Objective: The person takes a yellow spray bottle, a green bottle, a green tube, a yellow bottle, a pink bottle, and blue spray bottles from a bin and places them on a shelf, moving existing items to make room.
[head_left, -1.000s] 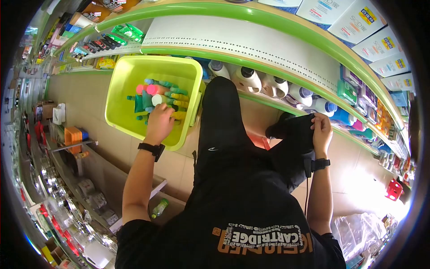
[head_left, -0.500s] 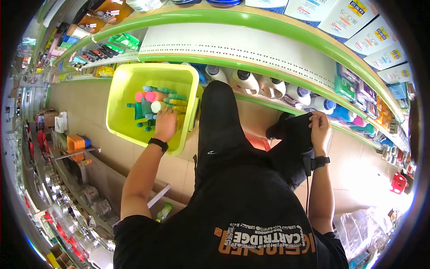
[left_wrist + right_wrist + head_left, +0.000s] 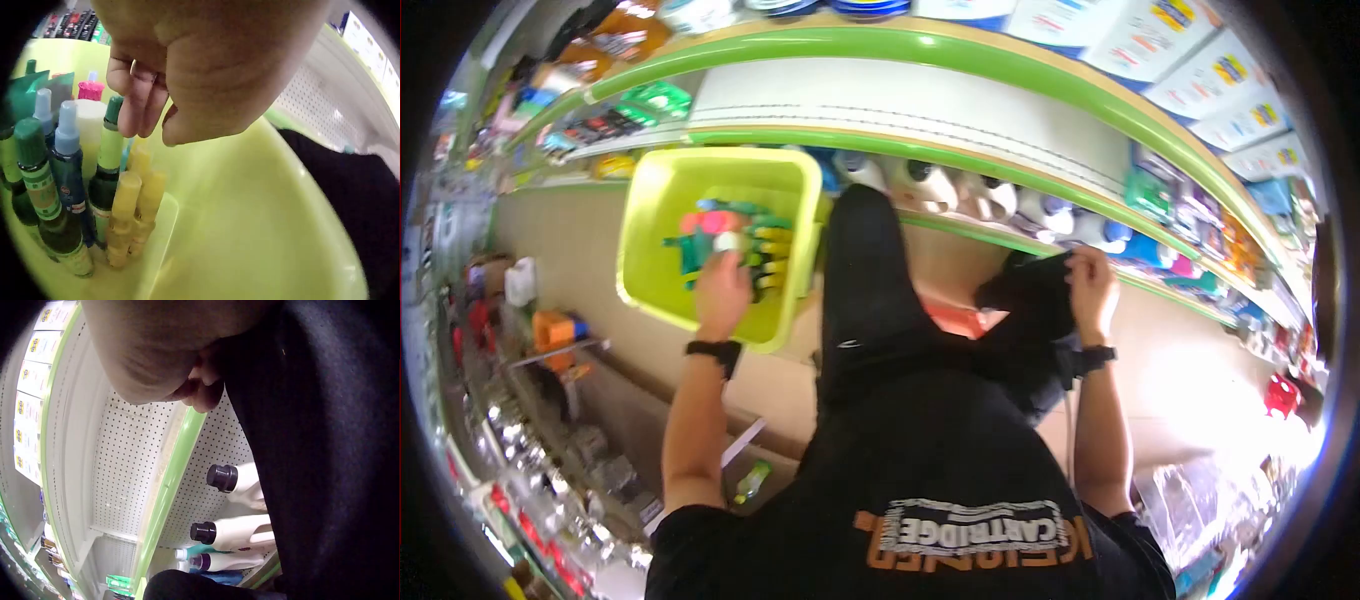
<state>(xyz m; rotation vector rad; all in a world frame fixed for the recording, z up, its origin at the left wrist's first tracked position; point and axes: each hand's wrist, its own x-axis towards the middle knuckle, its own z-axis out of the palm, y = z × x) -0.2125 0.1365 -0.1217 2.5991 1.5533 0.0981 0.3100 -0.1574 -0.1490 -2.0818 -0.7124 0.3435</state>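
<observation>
In the head view my left hand (image 3: 723, 297) reaches into a yellow-green tub (image 3: 640, 205) of small bottles and tubes. Its loosely bent fingers are right beside a green-capped bottle (image 3: 109, 140) in the left wrist view, with nothing showing between thumb and fingers. Yellow bottles (image 3: 125, 206), blue spray bottles (image 3: 67, 150) and a dark green bottle (image 3: 50, 206) stand close below the hand. A pink cap (image 3: 91, 90) and a white-capped container (image 3: 92, 125) are behind them. My right hand (image 3: 1092, 295) rests on the knee of my black trousers (image 3: 1040, 300), fingers bent loosely over the cloth.
A green-edged shelf (image 3: 850, 125) runs across the front, with big white jugs (image 3: 925, 185) on its lower level. White boxes (image 3: 1140, 40) line the upper shelf. Another stocked shelf (image 3: 600, 400) is at my left, a green bottle (image 3: 752, 482) near its end.
My left hand has shifted slightly to the left in the tub, away from the yellow bottles and over the dark caps. The head view has swung a little. My right hand stays on the knee.
</observation>
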